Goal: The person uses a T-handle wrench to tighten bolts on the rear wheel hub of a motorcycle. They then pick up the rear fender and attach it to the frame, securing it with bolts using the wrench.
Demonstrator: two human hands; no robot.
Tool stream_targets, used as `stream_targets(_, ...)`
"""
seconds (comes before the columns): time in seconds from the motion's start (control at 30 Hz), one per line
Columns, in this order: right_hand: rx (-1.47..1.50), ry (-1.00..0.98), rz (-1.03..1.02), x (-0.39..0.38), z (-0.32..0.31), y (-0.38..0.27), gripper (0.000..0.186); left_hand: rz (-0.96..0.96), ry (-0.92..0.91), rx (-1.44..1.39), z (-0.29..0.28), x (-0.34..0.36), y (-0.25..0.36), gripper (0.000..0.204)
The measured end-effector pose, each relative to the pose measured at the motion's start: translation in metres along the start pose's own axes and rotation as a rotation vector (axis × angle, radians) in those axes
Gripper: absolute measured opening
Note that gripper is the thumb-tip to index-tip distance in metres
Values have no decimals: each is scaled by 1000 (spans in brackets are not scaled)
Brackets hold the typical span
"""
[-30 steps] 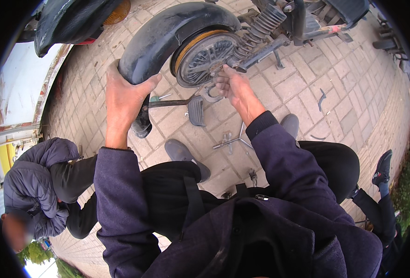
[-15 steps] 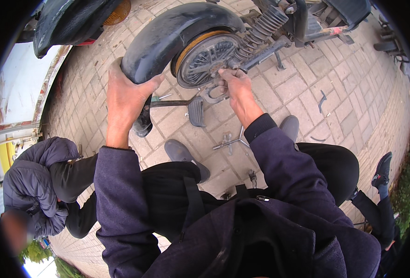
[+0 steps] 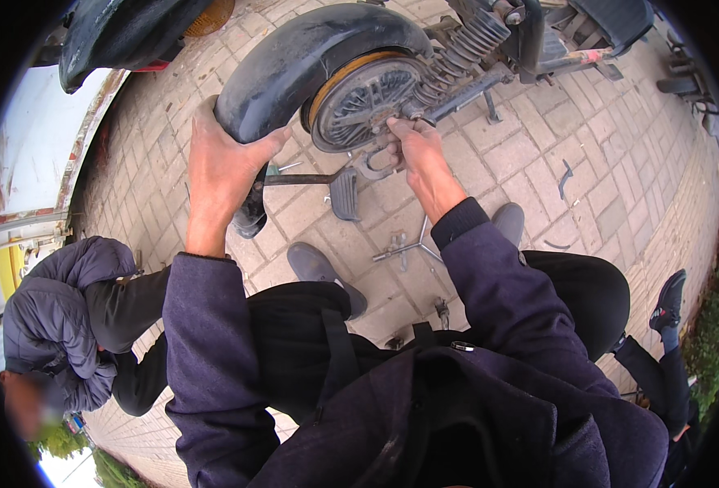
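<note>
My left hand [image 3: 228, 167] is wrapped round the lower left end of a glossy black curved mudguard [image 3: 294, 61], thumb on the near side, other fingers mostly hidden behind. Beneath the mudguard sits a dusty spoked wheel [image 3: 368, 102] with a yellowish-brown rim edge. My right hand [image 3: 420, 150] is closed in a pinch beside the wheel hub; what its fingertips hold is hidden. Close under them is a U-shaped metal piece [image 3: 373, 166]; whether they touch it I cannot tell. A coil-spring shock absorber [image 3: 467, 58] slants up to the right of the hub.
On the brick paving [image 3: 538, 163], a three-armed wrench [image 3: 412, 244] lies between my shoes. A flat black pedal [image 3: 344, 195] on a bar stands below the wheel. A person in a padded jacket [image 3: 50, 325] crouches at left; another person's shoe [image 3: 668, 299] shows at right.
My right hand has shifted very slightly right beside the hub. My left hand keeps its hold on the mudguard, and the wheel looks unmoved.
</note>
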State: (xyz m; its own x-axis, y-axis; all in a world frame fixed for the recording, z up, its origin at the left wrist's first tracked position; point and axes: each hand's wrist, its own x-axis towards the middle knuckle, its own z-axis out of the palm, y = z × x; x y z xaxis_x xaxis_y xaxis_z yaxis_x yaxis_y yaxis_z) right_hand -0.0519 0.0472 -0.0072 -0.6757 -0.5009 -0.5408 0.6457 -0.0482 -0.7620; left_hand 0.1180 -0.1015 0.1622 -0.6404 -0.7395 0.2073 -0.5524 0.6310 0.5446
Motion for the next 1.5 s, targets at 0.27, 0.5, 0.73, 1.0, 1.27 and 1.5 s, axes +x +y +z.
stream_targets(0.27, 130, -9, 36, -2, 2, 1, 17, 3, 15, 15, 1, 1, 4, 95)
stream_targets(0.5, 187, -51, 236, 5, -7, -2, 20, 3, 24, 38, 1, -1, 2, 97)
stream_targets(0.73, 261, -60, 128, 10, -8, 7, 15, 3, 21, 54, 3, 1, 3, 97)
stream_targets(1.0, 32, 49, -85, 3, -3, 5, 14, 13, 21, 44, 7, 4, 7, 93)
stream_targets(1.27, 175, -11, 104, -4, 1, -1, 26, 44, 39, 68, 12, 6, 8, 92)
stream_targets(1.5, 260, -109, 223, 9, -11, 6, 28, 29, 17, 39, 10, 5, 4, 93)
